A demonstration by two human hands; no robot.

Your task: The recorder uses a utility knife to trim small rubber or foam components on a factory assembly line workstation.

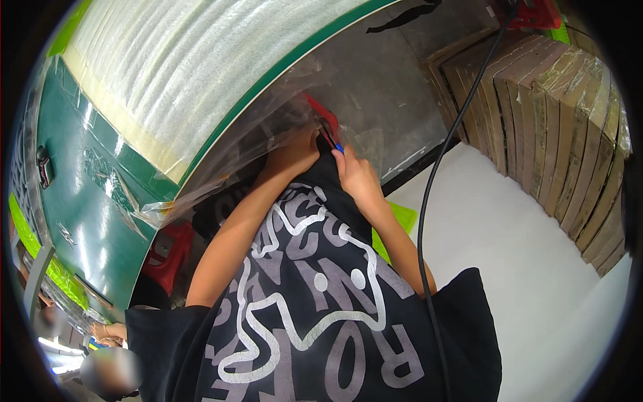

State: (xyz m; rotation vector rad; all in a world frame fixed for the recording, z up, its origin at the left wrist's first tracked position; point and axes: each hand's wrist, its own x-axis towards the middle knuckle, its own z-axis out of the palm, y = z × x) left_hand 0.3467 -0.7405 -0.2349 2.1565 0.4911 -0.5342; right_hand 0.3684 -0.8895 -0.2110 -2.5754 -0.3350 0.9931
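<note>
Both arms reach forward under the curved edge of the green-topped table. My right hand (358, 173) is closed round a slim dark tool with a blue part (338, 149) at its thumb; its exact kind cannot be made out. Close beside it on the left is my left hand (298, 153), its fingers curled and turned away, so what they hold is hidden. A red piece (325, 115) lies just beyond both hands, and I cannot tell whether it belongs to the tool. Crumpled clear plastic film (238, 151) hangs from the table edge beside my left hand.
White ribbed foam sheet (181, 60) covers much of the green table (100, 221). A stack of brown boards (556, 127) stands at the right, near a white surface (482, 228). A black cable (429, 194) runs down past my right arm. Another person's hand (107, 331) shows lower left.
</note>
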